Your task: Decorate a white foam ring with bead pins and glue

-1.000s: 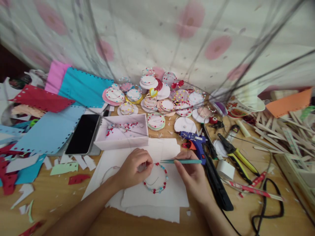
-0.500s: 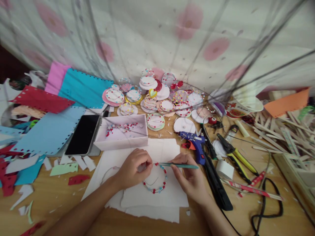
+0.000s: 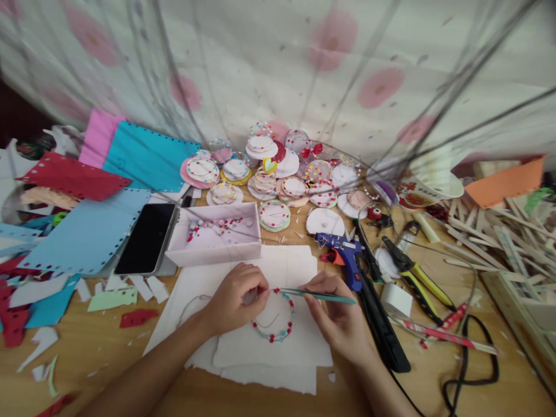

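Note:
Pinched fingers of my left hand [image 3: 243,292] grip the upper left of a beaded wire ring [image 3: 272,337], strung with red and light-blue pieces. Teal tweezers [image 3: 332,297] lie between the thumb and fingers of my right hand [image 3: 339,313]. Their tips point left and reach a red piece at the top of the ring, close to my left fingertips. Whether the tips are closed on it is too small to tell. Under the ring lie white paper sheets [image 3: 299,353]. Inside the ring a loose wire end curves.
A white box [image 3: 217,252] of small beads stands behind the paper. Decorated paper discs [image 3: 273,214] are piled further back. To the right lie a blue glue gun [image 3: 347,252], yellow-black pliers [image 3: 417,278] and wooden sticks [image 3: 499,231]. A phone [image 3: 147,237] and paper scraps are at left.
My right hand and the tweezers have shifted slightly to the right, with the tweezers' rear end a little lower. My left hand and the ring look the same.

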Demonstrator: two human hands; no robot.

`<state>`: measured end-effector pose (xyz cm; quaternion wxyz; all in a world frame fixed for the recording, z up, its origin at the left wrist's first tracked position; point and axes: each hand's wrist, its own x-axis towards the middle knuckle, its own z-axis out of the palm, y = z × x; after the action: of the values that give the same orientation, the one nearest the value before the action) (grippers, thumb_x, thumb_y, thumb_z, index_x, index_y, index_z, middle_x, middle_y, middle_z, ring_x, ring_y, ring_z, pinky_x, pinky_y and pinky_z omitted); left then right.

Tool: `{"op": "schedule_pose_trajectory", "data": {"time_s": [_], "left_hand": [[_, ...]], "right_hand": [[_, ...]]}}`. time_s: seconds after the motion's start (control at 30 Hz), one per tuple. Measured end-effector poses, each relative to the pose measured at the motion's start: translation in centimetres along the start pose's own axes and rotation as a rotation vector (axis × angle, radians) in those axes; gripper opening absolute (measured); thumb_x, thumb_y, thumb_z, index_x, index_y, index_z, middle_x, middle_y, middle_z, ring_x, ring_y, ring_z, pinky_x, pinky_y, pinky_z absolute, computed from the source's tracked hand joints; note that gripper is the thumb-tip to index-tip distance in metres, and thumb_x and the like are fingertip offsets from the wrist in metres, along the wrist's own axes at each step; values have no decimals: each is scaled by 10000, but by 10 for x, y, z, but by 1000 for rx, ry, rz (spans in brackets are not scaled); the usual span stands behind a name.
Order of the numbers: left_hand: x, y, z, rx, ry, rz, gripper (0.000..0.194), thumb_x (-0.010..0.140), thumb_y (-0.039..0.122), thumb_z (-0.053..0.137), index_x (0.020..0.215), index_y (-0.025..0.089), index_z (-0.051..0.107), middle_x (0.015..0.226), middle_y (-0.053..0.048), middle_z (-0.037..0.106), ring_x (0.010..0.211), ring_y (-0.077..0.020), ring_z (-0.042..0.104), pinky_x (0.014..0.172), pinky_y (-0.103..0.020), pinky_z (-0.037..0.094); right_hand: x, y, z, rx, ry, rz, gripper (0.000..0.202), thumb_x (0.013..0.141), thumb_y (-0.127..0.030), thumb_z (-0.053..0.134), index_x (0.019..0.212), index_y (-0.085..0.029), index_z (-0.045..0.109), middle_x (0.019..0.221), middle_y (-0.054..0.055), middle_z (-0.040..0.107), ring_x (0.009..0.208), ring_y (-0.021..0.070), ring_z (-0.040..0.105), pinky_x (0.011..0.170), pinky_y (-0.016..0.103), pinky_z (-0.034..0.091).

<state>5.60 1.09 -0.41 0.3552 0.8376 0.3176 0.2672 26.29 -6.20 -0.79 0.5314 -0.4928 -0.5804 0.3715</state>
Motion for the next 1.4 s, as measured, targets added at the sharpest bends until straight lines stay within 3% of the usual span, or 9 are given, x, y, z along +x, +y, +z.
{"op": "schedule_pose_trajectory", "data": {"time_s": [0.77, 0.87, 1.03, 1.27, 1.4], "left_hand": [[0, 0, 0, 14, 13, 36, 140, 813, 92, 501, 712, 189, 514, 661, 8, 544, 660, -140, 485, 685, -279, 387], [0, 0, 0, 6, 15, 35, 141, 811, 87, 504, 713, 189, 507, 659, 12, 534, 660, -138, 481, 683, -278, 383], [-1, -1, 1, 10, -15, 31, 133, 812, 86, 504, 724, 186, 504, 667, 17, 533, 660, -136, 483, 695, -288, 378], [-3, 3, -2, 108, 38, 75, 37, 856, 186, 555, 825, 168, 564, 800, -44, 583, 788, -174, 535, 754, -313, 433], [-1, 13, -11, 235, 162, 123, 95, 865, 166, 570, 952, 170, 605, 904, -67, 585, 868, -182, 550, 789, -310, 452]], "right_hand": [[0, 3, 1, -60, -54, 9, 85, 857, -160, 581, 900, -230, 557, 829, 37, 611, 756, 177, 593, 681, 323, 476], [1, 0, 1, 20, -4, 27, 83, 864, -158, 577, 892, -234, 563, 824, 33, 609, 769, 172, 586, 694, 316, 474], [5, -5, -3, 268, 202, 120, 72, 865, -182, 599, 881, -247, 573, 874, 21, 607, 835, 159, 593, 747, 303, 476], [10, -8, -7, 500, 199, 230, 87, 806, -238, 670, 866, -244, 607, 926, 30, 633, 774, 149, 581, 707, 299, 473], [9, -11, -5, 575, 173, 236, 103, 789, -246, 688, 851, -231, 608, 920, 38, 632, 721, 139, 570, 680, 296, 478]]}}
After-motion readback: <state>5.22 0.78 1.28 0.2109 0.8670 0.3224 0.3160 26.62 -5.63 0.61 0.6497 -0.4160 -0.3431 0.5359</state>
